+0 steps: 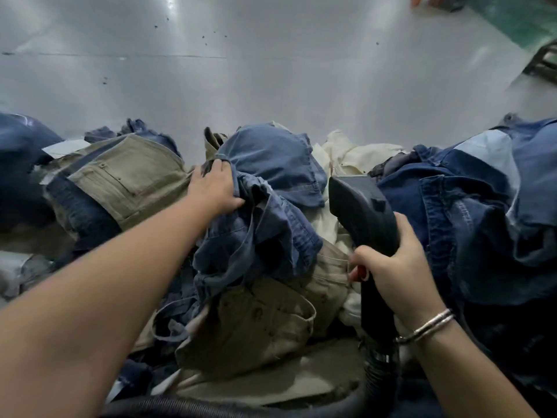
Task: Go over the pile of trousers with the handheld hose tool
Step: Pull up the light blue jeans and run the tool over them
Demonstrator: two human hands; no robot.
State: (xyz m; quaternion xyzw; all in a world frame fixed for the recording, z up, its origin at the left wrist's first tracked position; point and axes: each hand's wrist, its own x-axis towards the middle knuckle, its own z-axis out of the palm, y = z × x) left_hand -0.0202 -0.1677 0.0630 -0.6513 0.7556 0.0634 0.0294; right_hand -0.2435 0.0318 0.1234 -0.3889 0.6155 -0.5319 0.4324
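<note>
A pile of trousers (271,315) in blue denim, khaki and cream fills the lower half of the view. My left hand (215,188) grips a bunched pair of blue trousers (265,230) at the middle of the pile. My right hand (394,273) is closed around the handle of the black handheld hose tool (361,206). Its wide nozzle points away from me, over the cream fabric (352,155). A ribbed black hose (193,408) runs from the tool's base along the bottom edge.
A shiny grey metal table surface (271,70) stretches beyond the pile. Dark blue jeans (488,212) are heaped at the right and more at the far left (21,164). Another person's hand (422,0) shows at the top right, beside a green floor (518,16).
</note>
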